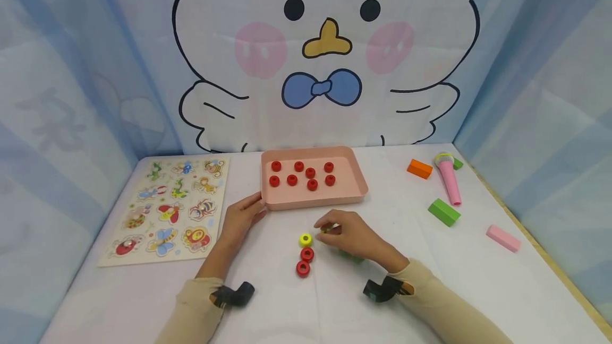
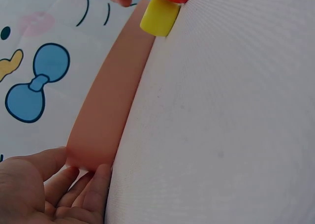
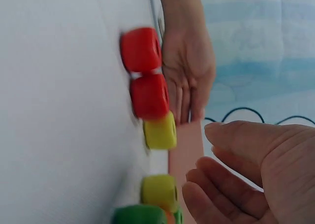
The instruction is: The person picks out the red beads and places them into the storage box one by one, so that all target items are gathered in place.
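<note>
My left hand [image 1: 241, 222] touches the near left corner of a pink tray [image 1: 315, 205] with its fingertips. Several red beads [image 1: 312, 185] stand spread out inside the tray. In front of it, a yellow bead [image 1: 305, 244] and two red beads [image 1: 303, 273] form a short row on the table. My right hand [image 1: 351, 232] hovers just right of this row, thumb and fingers apart in the right wrist view. Beside those fingers is a second yellow bead [image 3: 160, 190], with a green piece [image 3: 139, 215] near it. The right hand partly hides both in the head view.
An insect puzzle board [image 1: 164, 208] lies on the left. At the right are an orange block [image 1: 419, 169], a pink toy microphone [image 1: 449, 178], a green block [image 1: 444, 212] and a pink block [image 1: 503, 238]. A cartoon curtain [image 1: 325, 115] hangs behind the table.
</note>
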Demonstrator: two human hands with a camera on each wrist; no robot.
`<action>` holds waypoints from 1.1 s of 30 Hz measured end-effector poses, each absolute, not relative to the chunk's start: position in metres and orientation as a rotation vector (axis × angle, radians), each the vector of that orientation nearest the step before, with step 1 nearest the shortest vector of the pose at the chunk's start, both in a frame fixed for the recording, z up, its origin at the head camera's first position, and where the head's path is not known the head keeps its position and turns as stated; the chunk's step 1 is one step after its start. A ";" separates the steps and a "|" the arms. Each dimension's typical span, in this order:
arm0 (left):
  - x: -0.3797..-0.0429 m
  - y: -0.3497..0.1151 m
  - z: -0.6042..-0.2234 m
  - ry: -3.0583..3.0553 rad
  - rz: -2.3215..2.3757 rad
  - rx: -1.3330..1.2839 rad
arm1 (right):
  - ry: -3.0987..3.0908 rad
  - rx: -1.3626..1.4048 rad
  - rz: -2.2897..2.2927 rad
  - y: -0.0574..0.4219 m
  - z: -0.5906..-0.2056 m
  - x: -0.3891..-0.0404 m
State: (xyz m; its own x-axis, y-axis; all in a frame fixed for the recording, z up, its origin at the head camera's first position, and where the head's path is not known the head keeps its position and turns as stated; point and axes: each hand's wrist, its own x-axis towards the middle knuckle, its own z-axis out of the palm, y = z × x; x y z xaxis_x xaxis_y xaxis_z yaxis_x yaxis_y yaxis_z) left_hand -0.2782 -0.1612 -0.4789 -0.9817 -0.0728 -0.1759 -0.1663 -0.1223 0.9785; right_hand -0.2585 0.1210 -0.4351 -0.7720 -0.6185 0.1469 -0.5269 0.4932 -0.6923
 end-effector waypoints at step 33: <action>-0.278 -0.161 -0.479 2.034 2.260 -0.291 | 2.547 -1.079 -1.254 0.106 -0.467 -0.221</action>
State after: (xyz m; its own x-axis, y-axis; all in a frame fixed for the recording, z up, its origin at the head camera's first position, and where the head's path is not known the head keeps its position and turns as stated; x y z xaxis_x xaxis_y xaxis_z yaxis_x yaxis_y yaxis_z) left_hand -0.2779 -0.1609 -0.4787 -0.9780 -0.0619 -0.1992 -0.1916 -0.1110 0.9752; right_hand -0.2207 0.1064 -0.4673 -0.7426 -0.6375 0.2051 -0.5513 0.4081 -0.7277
